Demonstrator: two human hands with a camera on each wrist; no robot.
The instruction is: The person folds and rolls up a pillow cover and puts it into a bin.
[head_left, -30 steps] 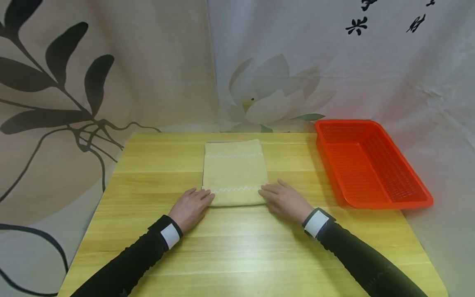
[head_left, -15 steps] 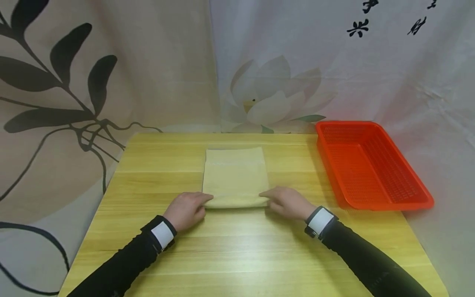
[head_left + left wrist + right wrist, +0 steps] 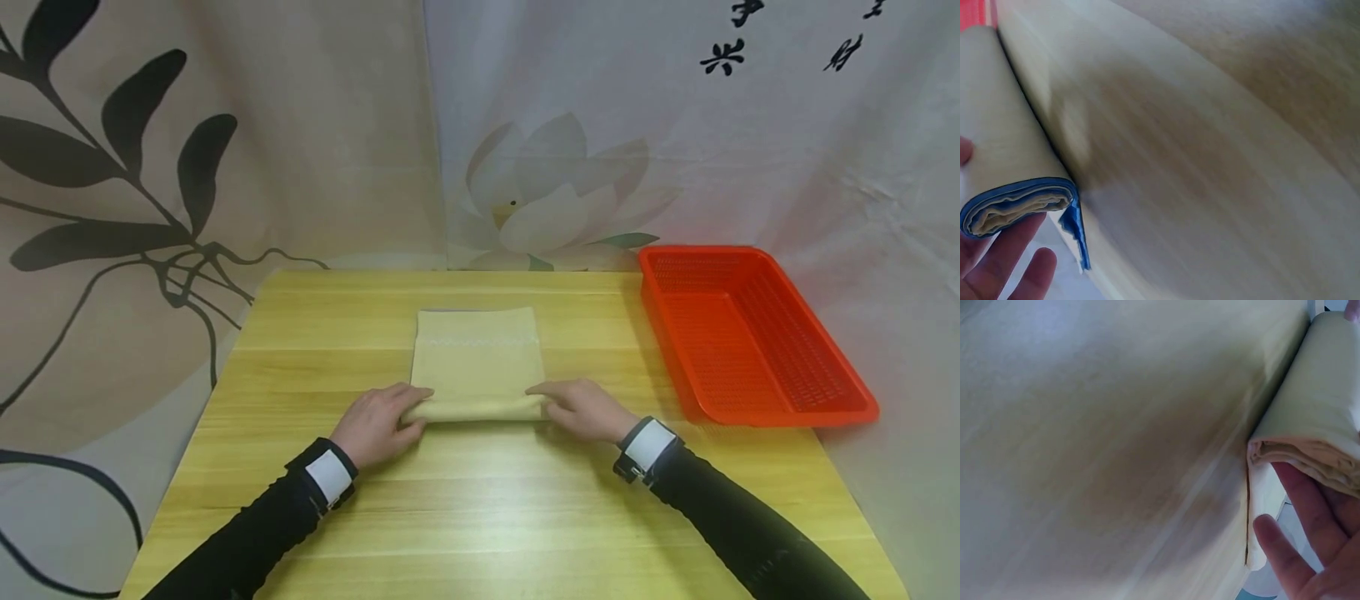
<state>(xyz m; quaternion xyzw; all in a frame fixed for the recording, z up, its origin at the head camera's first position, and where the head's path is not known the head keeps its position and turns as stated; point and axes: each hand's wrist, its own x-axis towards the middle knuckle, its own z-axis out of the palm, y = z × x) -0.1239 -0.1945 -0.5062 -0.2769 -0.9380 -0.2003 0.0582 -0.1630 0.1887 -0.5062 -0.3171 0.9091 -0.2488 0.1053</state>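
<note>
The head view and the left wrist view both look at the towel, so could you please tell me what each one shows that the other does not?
Only the head view shows the whole wooden table, the right hand, a white zigzag stitch line across the towel's far part, and the red basket at the table's right edge.

Only the left wrist view shows the rolled end close up: layered cloth inside a blue edge.

Both show the cream towel rolled at its near edge, with the left hand holding the roll's end, its fingers beneath it.

Matt cloth towel, wood-grain table
</note>
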